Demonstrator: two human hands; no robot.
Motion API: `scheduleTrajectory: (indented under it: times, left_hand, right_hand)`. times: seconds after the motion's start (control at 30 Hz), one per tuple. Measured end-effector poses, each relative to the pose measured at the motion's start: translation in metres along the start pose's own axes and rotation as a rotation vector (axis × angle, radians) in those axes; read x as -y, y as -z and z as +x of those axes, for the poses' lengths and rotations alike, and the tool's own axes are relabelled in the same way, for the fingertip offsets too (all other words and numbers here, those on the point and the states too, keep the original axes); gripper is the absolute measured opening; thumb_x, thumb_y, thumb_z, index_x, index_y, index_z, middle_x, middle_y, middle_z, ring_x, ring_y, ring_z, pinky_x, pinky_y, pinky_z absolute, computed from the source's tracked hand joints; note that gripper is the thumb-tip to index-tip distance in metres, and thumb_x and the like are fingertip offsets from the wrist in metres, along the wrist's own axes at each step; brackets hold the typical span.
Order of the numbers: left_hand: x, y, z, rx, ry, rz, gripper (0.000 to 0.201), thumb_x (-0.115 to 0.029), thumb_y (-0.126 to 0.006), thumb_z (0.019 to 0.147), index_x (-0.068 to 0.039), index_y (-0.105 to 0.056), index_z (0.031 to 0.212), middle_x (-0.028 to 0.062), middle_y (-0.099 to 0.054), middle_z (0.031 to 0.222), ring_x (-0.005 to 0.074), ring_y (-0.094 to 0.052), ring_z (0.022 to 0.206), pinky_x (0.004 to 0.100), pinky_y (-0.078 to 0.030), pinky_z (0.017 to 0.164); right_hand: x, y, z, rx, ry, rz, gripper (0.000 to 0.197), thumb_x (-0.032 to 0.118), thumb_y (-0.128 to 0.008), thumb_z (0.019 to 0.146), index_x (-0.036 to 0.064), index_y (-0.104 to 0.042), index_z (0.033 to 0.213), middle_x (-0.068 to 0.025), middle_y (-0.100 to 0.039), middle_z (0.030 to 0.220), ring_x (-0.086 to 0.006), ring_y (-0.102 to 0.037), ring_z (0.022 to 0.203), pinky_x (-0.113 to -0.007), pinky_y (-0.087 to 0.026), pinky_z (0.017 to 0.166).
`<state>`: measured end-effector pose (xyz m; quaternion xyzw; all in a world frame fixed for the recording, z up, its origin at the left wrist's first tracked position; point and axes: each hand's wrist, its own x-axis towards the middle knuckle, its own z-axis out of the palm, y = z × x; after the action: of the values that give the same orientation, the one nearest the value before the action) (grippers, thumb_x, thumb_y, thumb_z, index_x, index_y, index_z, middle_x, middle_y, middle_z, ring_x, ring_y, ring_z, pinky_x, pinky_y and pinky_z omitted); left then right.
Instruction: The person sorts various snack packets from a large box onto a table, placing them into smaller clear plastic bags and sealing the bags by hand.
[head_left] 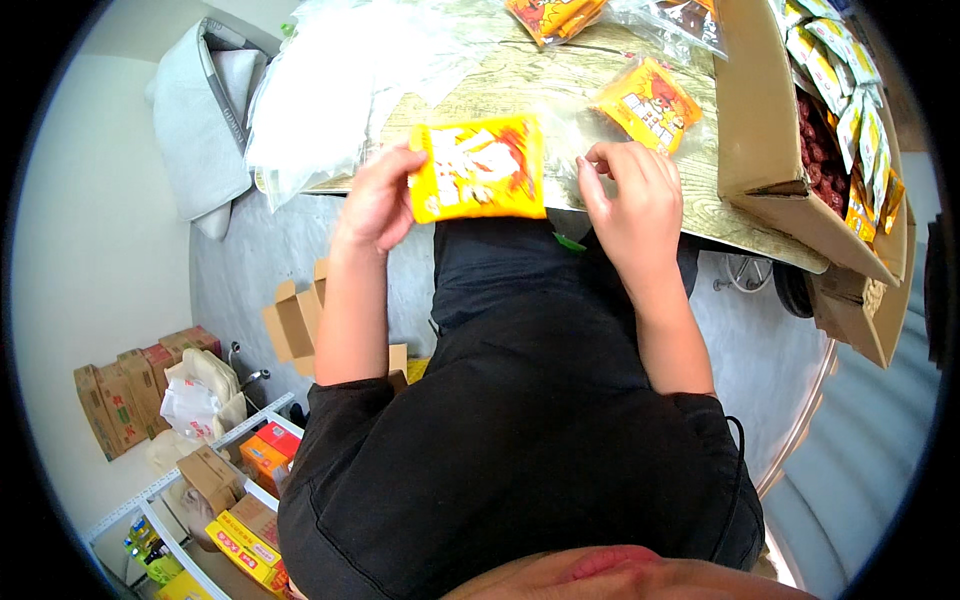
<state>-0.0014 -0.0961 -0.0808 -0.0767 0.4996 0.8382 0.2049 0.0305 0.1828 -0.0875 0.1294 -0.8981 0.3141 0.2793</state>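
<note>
My left hand (378, 195) grips the left edge of a yellow and orange snack packet (478, 168), holding it flat above the table's near edge. To its right, my right hand (637, 195) has its fingers curled and its thumb tip close to the forefinger. Whether something thin is pinched there is too unclear to see. Just beyond that hand, an orange packet (652, 105) lies in a clear plastic bag on the wood-grain table (470, 75). More orange packets (556, 18) lie at the table's far side, beside another clear bag (672, 22).
A pile of clear plastic bags (330, 85) covers the table's left side. At right stands an open cardboard box (755, 110) with dark red dates (822, 160) and small white-green sachets (845, 65). A grey cushioned seat (205, 110) is at far left; a shelf (165, 485) with boxes stands lower left.
</note>
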Motion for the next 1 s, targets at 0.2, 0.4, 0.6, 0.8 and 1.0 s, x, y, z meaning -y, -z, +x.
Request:
scheduleTrajectory:
  times: [0.2, 0.4, 0.6, 0.8, 1.0]
  left_hand:
    - [0.036, -0.051, 0.01, 0.085, -0.019, -0.11, 0.033, -0.003, -0.048, 0.098, 0.005, -0.051, 0.129, 0.0196, -0.062, 0.127, 0.0261, -0.067, 0.112, 0.0398, -0.055, 0.099]
    - [0.064, -0.077, 0.012, 0.023, -0.014, -0.398, 0.042, -0.005, -0.047, 0.098, 0.007, -0.04, 0.138, 0.0238, -0.055, 0.137, 0.0343, -0.062, 0.122, 0.048, -0.053, 0.104]
    - [0.077, -0.093, 0.01, 0.004, 0.052, -0.239, 0.045, 0.004, -0.05, 0.096, 0.007, -0.041, 0.14, 0.022, -0.057, 0.135, 0.0331, -0.063, 0.121, 0.0456, -0.053, 0.104]
    - [0.077, -0.101, 0.012, 0.082, 0.008, -0.287, 0.045, 0.007, -0.047, 0.094, 0.007, -0.042, 0.139, 0.0204, -0.057, 0.135, 0.0305, -0.059, 0.126, 0.0459, -0.049, 0.108]
    - [0.079, -0.102, 0.029, 0.191, 0.1, -0.469, 0.045, -0.008, -0.048, 0.099, 0.004, -0.043, 0.142, 0.019, -0.058, 0.136, 0.0307, -0.057, 0.128, 0.0472, -0.044, 0.111]
  right_hand:
    - [0.005, 0.005, 0.003, 0.049, -0.052, -0.075, 0.014, 0.011, -0.072, 0.084, 0.0063, -0.063, 0.094, -0.0118, -0.064, 0.104, -0.0312, -0.063, 0.096, -0.044, -0.047, 0.087]
    - [-0.003, 0.001, 0.001, 0.202, -0.249, 0.127, 0.022, 0.019, -0.062, 0.096, 0.0029, -0.057, 0.11, -0.0225, -0.048, 0.138, -0.0438, -0.054, 0.119, -0.059, -0.039, 0.102]
    - [0.005, 0.006, 0.002, 0.116, -0.076, -0.071, 0.02, 0.02, -0.065, 0.094, 0.0046, -0.061, 0.105, -0.0179, -0.055, 0.13, -0.0397, -0.055, 0.12, -0.056, -0.041, 0.101]
    - [0.009, 0.007, -0.001, -0.059, 0.023, -0.03, 0.017, 0.013, -0.075, 0.081, 0.0069, -0.066, 0.094, -0.0083, -0.061, 0.104, -0.0296, -0.058, 0.104, -0.046, -0.044, 0.092]
    - [0.007, 0.005, -0.003, -0.068, 0.052, -0.04, 0.017, 0.015, -0.076, 0.081, 0.01, -0.067, 0.094, -0.0033, -0.061, 0.096, -0.0271, -0.058, 0.095, -0.043, -0.044, 0.085]
